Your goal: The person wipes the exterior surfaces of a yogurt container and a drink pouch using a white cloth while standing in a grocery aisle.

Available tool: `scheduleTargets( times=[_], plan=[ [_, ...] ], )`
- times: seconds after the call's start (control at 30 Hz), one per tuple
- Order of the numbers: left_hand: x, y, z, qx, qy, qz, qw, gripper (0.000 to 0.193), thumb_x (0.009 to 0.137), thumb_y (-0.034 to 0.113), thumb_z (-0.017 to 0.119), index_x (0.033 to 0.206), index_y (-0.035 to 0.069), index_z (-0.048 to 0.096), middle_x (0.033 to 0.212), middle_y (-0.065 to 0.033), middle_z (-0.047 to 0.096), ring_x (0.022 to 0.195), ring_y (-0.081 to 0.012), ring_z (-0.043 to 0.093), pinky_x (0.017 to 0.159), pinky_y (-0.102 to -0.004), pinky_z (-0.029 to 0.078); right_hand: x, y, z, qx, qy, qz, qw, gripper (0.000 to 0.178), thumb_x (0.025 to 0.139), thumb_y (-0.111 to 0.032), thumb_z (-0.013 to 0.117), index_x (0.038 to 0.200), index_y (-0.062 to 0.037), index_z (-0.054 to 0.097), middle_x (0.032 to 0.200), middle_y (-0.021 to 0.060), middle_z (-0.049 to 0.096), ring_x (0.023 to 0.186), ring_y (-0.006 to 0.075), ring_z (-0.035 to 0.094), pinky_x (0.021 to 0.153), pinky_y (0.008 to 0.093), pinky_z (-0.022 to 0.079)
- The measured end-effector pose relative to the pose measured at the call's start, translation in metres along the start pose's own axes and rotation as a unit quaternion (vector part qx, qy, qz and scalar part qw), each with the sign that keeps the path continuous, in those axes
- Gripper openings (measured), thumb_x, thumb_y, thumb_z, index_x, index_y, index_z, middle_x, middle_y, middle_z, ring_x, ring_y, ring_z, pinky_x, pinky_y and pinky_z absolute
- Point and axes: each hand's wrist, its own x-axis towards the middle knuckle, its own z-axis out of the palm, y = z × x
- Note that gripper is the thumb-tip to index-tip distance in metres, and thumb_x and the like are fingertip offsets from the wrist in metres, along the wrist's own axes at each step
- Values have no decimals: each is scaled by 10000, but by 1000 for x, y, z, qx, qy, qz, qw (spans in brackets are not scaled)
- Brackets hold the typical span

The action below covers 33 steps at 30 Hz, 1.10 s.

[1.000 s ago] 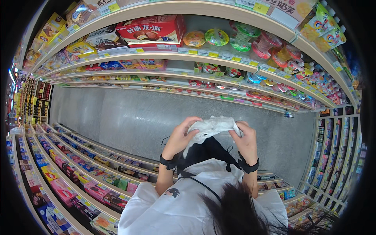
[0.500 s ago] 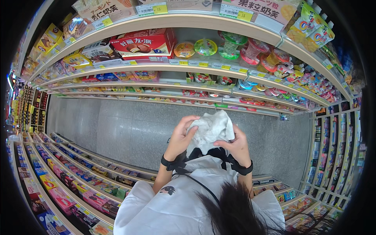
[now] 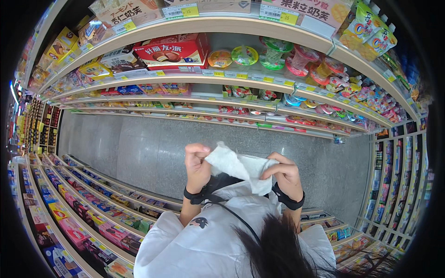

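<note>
A crumpled white cloth (image 3: 241, 166) is stretched between my two hands, in front of my body. My left hand (image 3: 197, 166) pinches its upper left corner between thumb and fingers. On the other side, my right hand (image 3: 283, 172) grips the right edge, with the thumb lying over the cloth and the fingers bent behind it. Part of the cloth hangs down below the right thumb. Each wrist wears a black band, and a dark cable runs across my white shirt (image 3: 208, 241).
Ahead stands a tiered snack shelf (image 3: 218, 95) with a red carton (image 3: 172, 52), jelly cups (image 3: 244, 55) and pouches (image 3: 368, 34). Behind me, more shelves (image 3: 92, 204) hold packaged sweets. Another rack (image 3: 394, 171) closes the right end of the grey-floored aisle (image 3: 139, 148).
The cloth was bunched up and spread higher between both hands. Now it is drawn out sideways and lower. My left hand has moved left and the right hand slightly right.
</note>
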Motion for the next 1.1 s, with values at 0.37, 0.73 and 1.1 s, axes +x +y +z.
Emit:
scheduleTargets(
  times=[0.37, 0.73, 1.1],
  plan=[
    [0, -7, -7, 119, -12, 83, 989, 295, 719, -182, 386, 785, 35, 573, 733, -110, 664, 646, -180, 626, 643, -285, 507, 7, -10, 8, -147, 110, -10, 983, 38, 728, 7, 690, 728, 7, 652, 820, 92, 606, 718, 178, 581, 627, 268, 442],
    [25, -1, -11, 73, -177, 125, 974, 332, 708, -176, 512, 880, 84, 627, 484, 4, 597, 585, -157, 628, 877, -454, 473, -3, 12, 9, 9, 201, 48, 978, 318, 693, 82, 722, 952, -16, 565, 935, 85, 619, 833, 139, 596, 747, 271, 473],
    [25, 20, 21, 257, -302, -33, 917, 413, 650, -10, 704, 1037, 94, 603, 1256, -95, 465, 1283, -318, 376, 1047, -456, 305, 9, -21, 11, -148, 135, 76, 977, 626, 663, 118, 605, 1258, -68, 539, 1017, 122, 634, 901, 219, 638, 800, 291, 485]
  ],
)
